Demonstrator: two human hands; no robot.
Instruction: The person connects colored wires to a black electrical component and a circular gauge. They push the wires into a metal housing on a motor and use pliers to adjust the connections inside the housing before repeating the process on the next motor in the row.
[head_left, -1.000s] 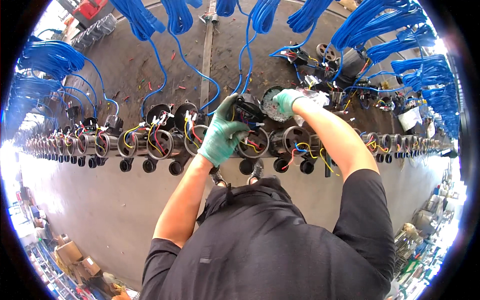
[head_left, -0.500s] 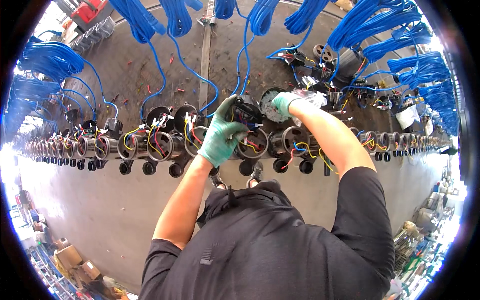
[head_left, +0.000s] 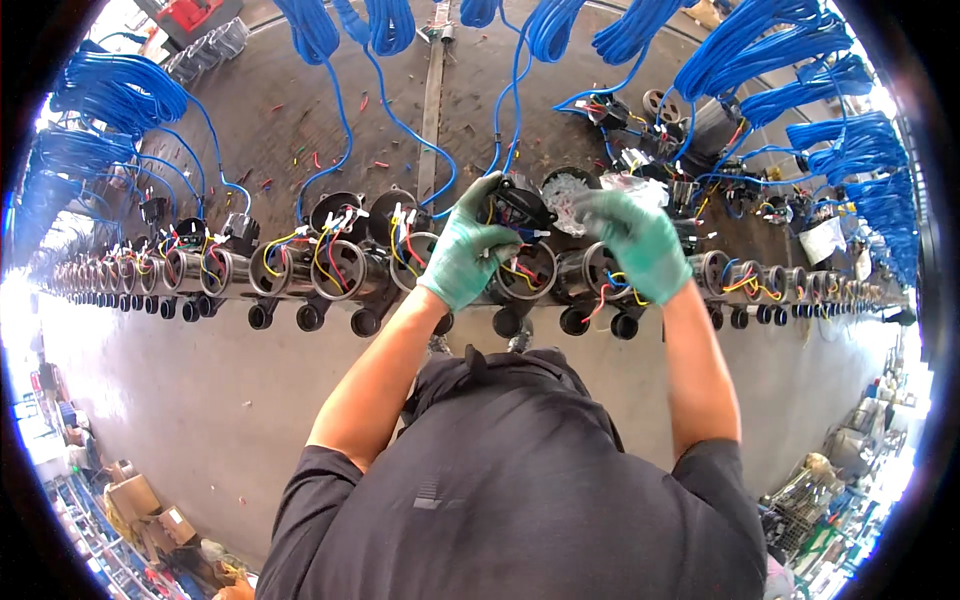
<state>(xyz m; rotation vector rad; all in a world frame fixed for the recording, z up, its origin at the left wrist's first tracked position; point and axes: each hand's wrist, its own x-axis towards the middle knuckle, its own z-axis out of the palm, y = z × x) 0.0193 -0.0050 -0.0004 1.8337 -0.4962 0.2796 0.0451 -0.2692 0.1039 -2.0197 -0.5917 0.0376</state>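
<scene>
In a green glove, my left hand (head_left: 466,262) is closed around a black plastic housing (head_left: 526,208), its thumb and fingers bent about the near left side. A blue cable (head_left: 515,118) runs from the far side toward the housing. Below it stands an open metal cylinder (head_left: 538,278) with yellow and red wires at its mouth. To the right, my green-gloved right hand (head_left: 645,248) hovers over the row of cylinders, fingers pointing left and smeared by motion; whether they hold anything is unclear. Just left of it sits a round dark bowl (head_left: 550,180) of small whitish translucent pieces (head_left: 566,206).
Metal cylinders (head_left: 340,272) with coloured wires line the near table edge, black round ports (head_left: 311,318) jutting below. Coiled blue cables (head_left: 120,90) hang along the far side and both ends. A clear plastic bag (head_left: 640,190) and wired black parts (head_left: 715,130) lie right of the bowl.
My right hand has come out of the bowl and drawn back to the right and nearer me. The left hand keeps the housing; the whole view has shifted slightly.
</scene>
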